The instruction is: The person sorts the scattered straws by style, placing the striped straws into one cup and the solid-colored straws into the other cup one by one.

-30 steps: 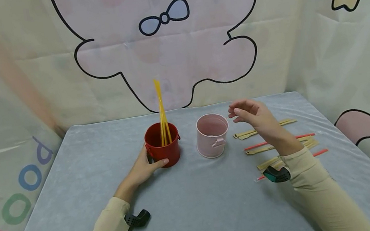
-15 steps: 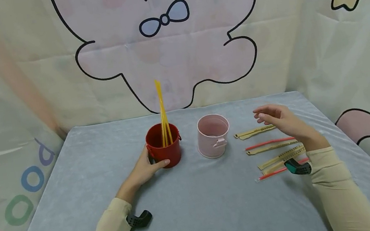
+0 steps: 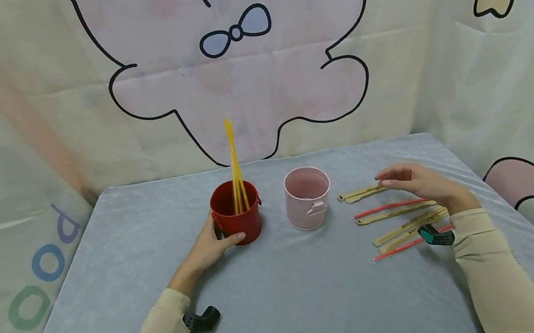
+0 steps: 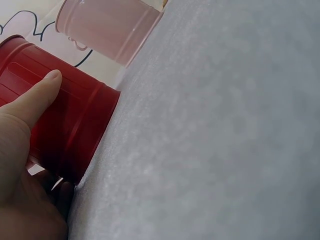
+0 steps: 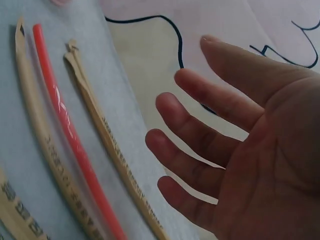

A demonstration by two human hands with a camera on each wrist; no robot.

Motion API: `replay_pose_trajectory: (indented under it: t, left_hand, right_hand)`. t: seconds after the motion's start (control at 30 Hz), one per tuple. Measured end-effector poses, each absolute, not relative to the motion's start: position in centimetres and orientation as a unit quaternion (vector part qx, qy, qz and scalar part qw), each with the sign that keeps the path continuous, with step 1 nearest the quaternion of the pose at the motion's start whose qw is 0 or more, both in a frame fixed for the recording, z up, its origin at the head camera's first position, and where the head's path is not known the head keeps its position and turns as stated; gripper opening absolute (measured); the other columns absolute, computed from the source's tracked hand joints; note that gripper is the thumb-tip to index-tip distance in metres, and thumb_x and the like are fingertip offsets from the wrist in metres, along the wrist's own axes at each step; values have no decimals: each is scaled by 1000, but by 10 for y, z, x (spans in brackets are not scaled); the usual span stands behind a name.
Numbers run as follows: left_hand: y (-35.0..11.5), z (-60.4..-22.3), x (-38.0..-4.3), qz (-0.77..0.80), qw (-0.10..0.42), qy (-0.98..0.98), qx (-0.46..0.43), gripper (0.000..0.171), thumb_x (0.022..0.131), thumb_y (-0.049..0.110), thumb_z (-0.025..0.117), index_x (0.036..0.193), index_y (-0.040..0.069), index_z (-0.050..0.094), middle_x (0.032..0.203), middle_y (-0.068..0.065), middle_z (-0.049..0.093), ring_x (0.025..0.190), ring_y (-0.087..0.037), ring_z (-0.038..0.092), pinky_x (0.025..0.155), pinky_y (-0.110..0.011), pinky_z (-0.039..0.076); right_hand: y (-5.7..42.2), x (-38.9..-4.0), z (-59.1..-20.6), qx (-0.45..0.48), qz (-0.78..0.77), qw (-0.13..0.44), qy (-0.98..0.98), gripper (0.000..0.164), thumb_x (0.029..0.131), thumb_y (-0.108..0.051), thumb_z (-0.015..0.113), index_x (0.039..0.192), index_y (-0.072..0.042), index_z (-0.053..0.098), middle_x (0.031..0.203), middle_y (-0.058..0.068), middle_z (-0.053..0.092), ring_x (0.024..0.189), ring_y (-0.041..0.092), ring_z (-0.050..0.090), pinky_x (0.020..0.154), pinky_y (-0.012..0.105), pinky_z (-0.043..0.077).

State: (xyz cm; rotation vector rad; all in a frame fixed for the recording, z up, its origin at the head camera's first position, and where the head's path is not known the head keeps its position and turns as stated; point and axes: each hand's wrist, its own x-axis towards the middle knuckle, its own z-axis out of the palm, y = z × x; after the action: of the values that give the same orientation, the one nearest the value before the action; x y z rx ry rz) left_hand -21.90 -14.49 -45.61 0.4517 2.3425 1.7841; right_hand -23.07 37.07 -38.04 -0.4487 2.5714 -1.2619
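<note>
My left hand [image 3: 207, 244] grips the red bucket [image 3: 250, 226] at its near left side, thumb across the front. In the left wrist view the thumb [image 4: 42, 97] lies along the bucket's wall. Several thin yellow straws [image 3: 234, 166] stand upright in it. My right hand [image 3: 419, 184] holds nothing; its fingers are spread and slightly bent in the right wrist view. It is over the right end of the farthest paper-wrapped sticks [image 3: 358, 195]. Closer to me lie a red straw [image 3: 384, 208] in clear wrap and more printed paper-wrapped sticks [image 3: 395, 214].
A pink bucket [image 3: 300, 208] stands between the red bucket and the sticks, its small handle facing forward. Another wrapped red straw [image 3: 401, 250] lies nearest me on the right. Grey-blue cloth [image 3: 289, 308] covers the table, with a printed curtain [image 3: 254, 87] behind it.
My right hand has moved right, away from the pink bucket, and come down over the farthest paper-wrapped sticks. My left hand keeps its grip on the red bucket.
</note>
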Motion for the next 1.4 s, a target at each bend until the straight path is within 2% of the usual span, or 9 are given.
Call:
replay_pose_trajectory:
  t: [0.13,0.23,0.33,0.5,0.73,1.2,1.4]
  left_hand:
    - [-146,-456,-219,594,83,787,148,88,88,23,79,157,20,25,159,-3,37,150,-27,28,124,-59,24]
    - [-147,-457,-219,592,84,789,144,88,88,23,79,157,20,25,159,-3,37,150,-27,29,124,-60,25]
    - [-147,-458,-219,592,85,788,146,88,88,23,79,157,20,25,159,-3,37,150,-27,29,124,-59,24]
    - [-146,-459,-221,594,86,786,146,87,88,23,79,157,21,25,158,-3,38,150,-27,30,124,-59,25]
    - [-145,-457,-220,596,87,784,150,87,89,22,78,157,19,25,159,-4,37,151,-27,28,125,-59,22]
    - [-152,-456,-220,593,78,786,154,86,89,21,78,156,20,26,158,-4,38,149,-28,31,123,-60,27]
    - [-148,-455,-219,590,86,787,158,85,89,23,78,157,21,25,159,-2,38,150,-26,30,124,-58,26]
  right_hand:
    - [377,-232,-388,-155,-417,140,884,38,102,-18,60,131,7,60,128,11,68,108,-9,58,90,11,48]
    - [381,-233,-391,-155,-394,156,892,36,100,-19,63,128,4,64,131,20,65,106,-8,57,88,12,48]
    - [385,-233,-394,-153,-380,181,894,35,99,-18,65,127,2,65,133,23,63,104,-5,56,85,15,49]
    - [390,-234,-400,-163,-381,197,889,34,97,-15,68,125,4,66,129,21,67,102,-1,58,82,16,51]
    - [395,-235,-411,-175,-385,204,883,31,95,-14,71,119,5,69,113,7,74,93,1,61,78,19,53]
    - [384,-239,-417,-182,-377,201,885,26,93,-10,71,114,6,71,107,14,72,83,2,55,72,20,50]
    - [382,-239,-414,-166,-352,192,901,21,93,-10,71,108,4,72,100,12,70,77,4,52,67,22,47]
